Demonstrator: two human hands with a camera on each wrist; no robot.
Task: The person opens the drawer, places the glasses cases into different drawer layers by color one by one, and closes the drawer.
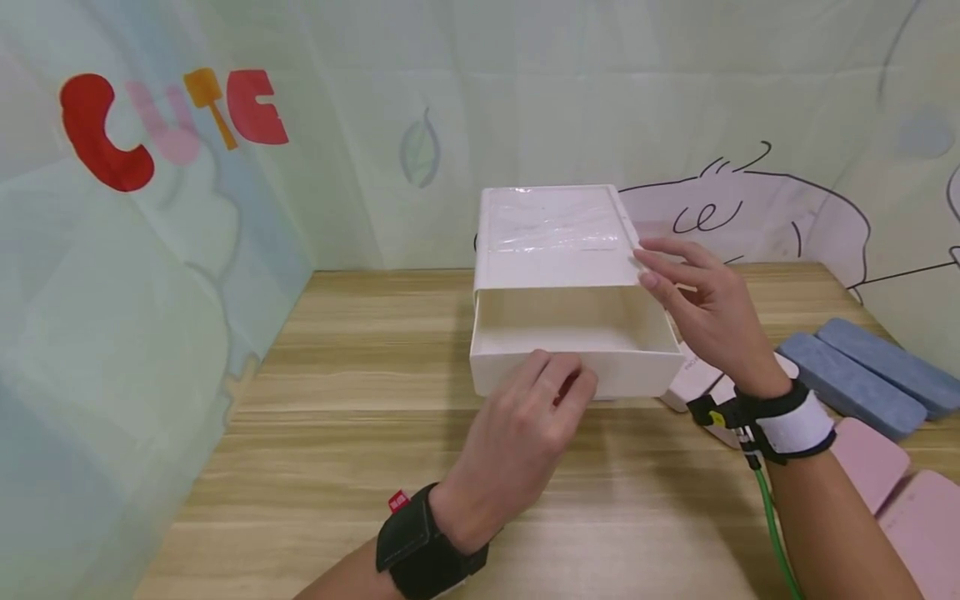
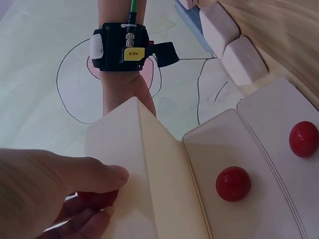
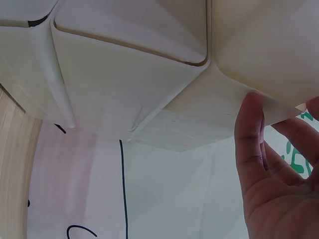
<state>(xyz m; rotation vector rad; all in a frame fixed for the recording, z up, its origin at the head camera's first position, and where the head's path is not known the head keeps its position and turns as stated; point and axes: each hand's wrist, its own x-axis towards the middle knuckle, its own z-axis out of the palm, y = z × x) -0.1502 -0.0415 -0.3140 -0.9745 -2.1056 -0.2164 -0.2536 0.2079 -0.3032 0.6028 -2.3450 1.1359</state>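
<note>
A small white cabinet [image 1: 558, 271] with stacked drawers stands on the table, its top covered by crinkled clear film. Its top drawer [image 1: 630, 375] is pulled out, and the part of its inside that shows is bare. My left hand [image 1: 528, 408] is at this drawer's front, pinching its round red knob [image 2: 97, 200] between thumb and fingers. Two lower drawers, one with a red knob [image 2: 233, 183] and one with another red knob [image 2: 304, 139], are closed. With its fingertips, my right hand [image 1: 705, 304] touches the cabinet's upper right edge near the front.
On the right of the wood-grain table [image 1: 337, 400] lie white blocks [image 1: 690, 375], blue blocks [image 1: 855, 383] and pink blocks [image 1: 870, 462]. A green cable [image 1: 776, 525] runs from the right wrist strap. Printed cloth [image 1: 360, 167] hangs behind and at the left.
</note>
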